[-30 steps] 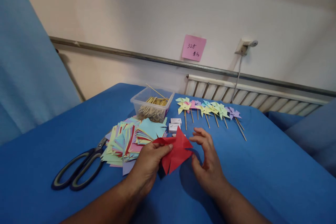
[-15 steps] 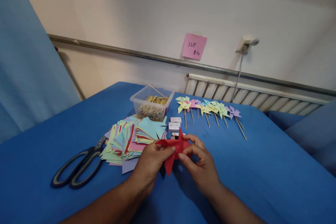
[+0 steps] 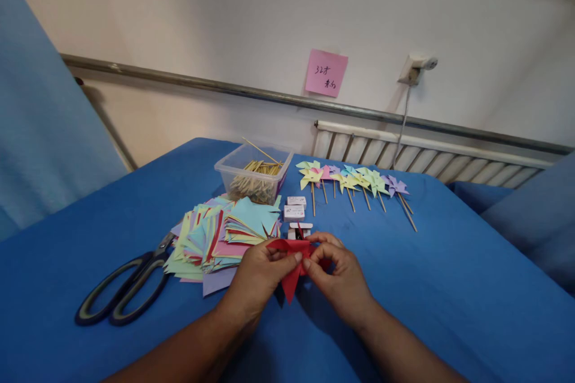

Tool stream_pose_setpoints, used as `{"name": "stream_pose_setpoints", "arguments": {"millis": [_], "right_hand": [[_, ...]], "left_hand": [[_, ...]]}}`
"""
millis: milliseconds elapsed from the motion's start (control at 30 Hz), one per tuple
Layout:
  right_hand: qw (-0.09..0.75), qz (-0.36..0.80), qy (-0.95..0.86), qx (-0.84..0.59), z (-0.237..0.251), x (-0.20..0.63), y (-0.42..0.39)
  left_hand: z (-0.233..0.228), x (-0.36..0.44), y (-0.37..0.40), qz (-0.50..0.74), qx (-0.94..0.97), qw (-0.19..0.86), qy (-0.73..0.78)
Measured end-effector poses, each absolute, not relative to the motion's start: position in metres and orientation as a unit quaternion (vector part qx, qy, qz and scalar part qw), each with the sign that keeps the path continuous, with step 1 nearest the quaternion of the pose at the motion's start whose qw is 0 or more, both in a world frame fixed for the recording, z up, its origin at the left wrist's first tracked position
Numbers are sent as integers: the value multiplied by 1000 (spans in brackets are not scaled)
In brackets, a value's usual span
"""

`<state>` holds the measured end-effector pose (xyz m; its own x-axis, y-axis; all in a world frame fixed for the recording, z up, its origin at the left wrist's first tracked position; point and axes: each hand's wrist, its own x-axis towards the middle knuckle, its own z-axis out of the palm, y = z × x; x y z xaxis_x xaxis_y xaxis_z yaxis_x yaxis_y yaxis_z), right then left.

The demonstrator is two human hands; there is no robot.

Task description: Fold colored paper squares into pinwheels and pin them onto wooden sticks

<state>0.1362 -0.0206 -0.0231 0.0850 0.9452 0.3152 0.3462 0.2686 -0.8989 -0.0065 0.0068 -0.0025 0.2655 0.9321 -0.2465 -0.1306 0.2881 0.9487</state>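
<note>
Where both hands [image 3: 299, 278] pinch red paper [image 3: 291, 257], paper stack [image 3: 215, 236] just left.

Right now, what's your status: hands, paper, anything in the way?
Left hand and right hand both pinching red paper above the blue table. Paper folded, points sticking out. Paper stack beside left hand; small white boxes just beyond.

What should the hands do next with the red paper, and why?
Probably take a stick from the clear box. Both hands, left and right, pinch the red paper's folded tips together at its middle, and the finished pinwheels behind all sit on sticks.
</note>
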Motion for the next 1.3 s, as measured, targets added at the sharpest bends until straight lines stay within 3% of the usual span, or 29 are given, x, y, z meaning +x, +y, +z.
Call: {"name": "stream_pose_setpoints", "arguments": {"millis": [1100, 1300], "right_hand": [[516, 288, -614, -523, -21, 133, -23], [625, 353, -468, -515, -21, 147, -16]], "left_hand": [[-5, -7, 8, 400, 427, 680, 441], [5, -11, 10, 417, 382, 713, 416]]}}
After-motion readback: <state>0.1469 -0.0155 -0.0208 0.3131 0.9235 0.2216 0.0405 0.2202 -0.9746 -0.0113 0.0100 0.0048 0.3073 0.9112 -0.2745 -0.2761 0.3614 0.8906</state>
